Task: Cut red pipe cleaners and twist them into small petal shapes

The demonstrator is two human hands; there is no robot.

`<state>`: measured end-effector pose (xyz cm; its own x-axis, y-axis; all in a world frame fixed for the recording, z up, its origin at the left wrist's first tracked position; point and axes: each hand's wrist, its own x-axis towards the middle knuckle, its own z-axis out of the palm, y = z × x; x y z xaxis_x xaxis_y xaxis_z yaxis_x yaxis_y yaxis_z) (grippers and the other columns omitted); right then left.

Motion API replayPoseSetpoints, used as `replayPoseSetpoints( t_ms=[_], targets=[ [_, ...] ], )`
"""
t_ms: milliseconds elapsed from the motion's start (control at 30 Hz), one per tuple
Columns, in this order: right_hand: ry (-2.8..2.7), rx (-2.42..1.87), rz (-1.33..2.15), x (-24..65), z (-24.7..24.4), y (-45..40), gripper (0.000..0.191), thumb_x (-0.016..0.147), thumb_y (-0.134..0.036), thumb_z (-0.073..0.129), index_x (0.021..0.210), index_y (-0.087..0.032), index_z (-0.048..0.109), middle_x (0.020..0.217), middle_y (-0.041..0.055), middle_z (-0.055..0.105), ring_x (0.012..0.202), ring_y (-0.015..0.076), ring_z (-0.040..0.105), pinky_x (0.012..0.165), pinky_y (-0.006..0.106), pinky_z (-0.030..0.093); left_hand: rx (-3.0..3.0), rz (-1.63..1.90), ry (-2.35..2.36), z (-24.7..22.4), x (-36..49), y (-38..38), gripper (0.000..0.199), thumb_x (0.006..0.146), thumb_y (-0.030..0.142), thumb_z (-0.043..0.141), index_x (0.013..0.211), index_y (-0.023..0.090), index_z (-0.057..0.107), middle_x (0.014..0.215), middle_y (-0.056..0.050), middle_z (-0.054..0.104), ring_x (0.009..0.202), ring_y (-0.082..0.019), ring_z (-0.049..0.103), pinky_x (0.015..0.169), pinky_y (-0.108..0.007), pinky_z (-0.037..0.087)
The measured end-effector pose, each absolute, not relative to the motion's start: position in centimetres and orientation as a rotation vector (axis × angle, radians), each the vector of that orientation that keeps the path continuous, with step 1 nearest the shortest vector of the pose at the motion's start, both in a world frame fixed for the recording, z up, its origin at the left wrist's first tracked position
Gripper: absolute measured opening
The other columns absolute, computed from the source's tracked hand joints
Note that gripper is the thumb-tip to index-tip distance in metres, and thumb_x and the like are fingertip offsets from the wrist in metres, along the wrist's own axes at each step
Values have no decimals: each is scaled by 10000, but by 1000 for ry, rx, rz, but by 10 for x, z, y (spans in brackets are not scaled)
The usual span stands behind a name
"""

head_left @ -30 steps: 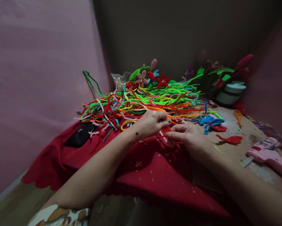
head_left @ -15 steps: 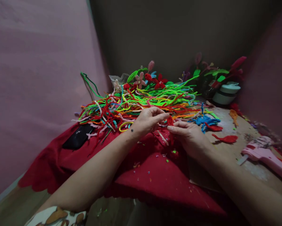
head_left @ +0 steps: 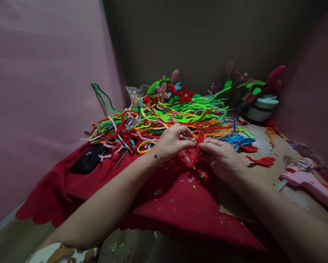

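Observation:
Between my two hands stands a red pipe cleaner (head_left: 200, 137) bent into a narrow loop, its tail hanging below my fingers. My left hand (head_left: 175, 140) comes in from the left, thumb and fingertips closed by the loop's lower part. From the right, my right hand (head_left: 218, 153) pinches the same piece at the loop's base. Behind both hands spreads a heap of pipe cleaners (head_left: 180, 115) in green, red, orange, yellow and pink. Two finished red petal shapes lie to the right, one of them a red petal (head_left: 262, 161) with a twisted stem.
A pink glue gun (head_left: 303, 177) rests on a cardboard sheet (head_left: 235, 204) at right. Blue pipe cleaner pieces (head_left: 237, 140) lie near it. A black phone (head_left: 88, 159) is at left on the red cloth (head_left: 164, 212). Fuzzy flowers (head_left: 186, 95) and a lidded jar (head_left: 264, 107) stand behind.
The red loop now stands higher above my fingertips, and both hands grip it lower down. My left fingers have shifted slightly. The view has moved a little.

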<state>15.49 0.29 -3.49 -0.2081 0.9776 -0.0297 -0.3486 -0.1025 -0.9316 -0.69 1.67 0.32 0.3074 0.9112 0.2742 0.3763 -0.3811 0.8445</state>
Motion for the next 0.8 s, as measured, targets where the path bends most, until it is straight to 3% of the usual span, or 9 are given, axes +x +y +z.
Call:
replayPoseSetpoints(
  t_ms=[100,267,567,800],
  targets=[
    [-1119,-964,1438,155,-34,1,103,632,-221,691,597,-166,611,577,-21,546,541,102,476,560,247,391,2038,1119,1213,0,-4,15,89,697,215,649,737,137,664,750,-21,614,691,-110,516,658,-237,407],
    [-1316,-1097,1227,154,-31,-5,116,679,-262,644,636,-155,633,612,-13,560,560,106,475,555,248,377,2062,980,1300,-1,2,9,127,741,219,584,690,130,658,634,-5,613,595,-97,504,589,-215,381],
    [-1567,-1230,871,153,-31,-8,157,699,-295,634,627,-159,665,605,6,594,600,135,475,575,265,352,1842,827,1399,0,9,4,118,686,156,494,584,148,553,458,26,524,408,-82,457,426,-194,329],
    [-1552,-1219,845,152,-28,-10,120,671,-269,653,610,-175,693,592,1,624,597,146,499,593,276,365,1658,792,1300,1,10,2,98,676,162,497,579,159,511,396,49,477,320,-69,419,357,-182,291]
  ],
)
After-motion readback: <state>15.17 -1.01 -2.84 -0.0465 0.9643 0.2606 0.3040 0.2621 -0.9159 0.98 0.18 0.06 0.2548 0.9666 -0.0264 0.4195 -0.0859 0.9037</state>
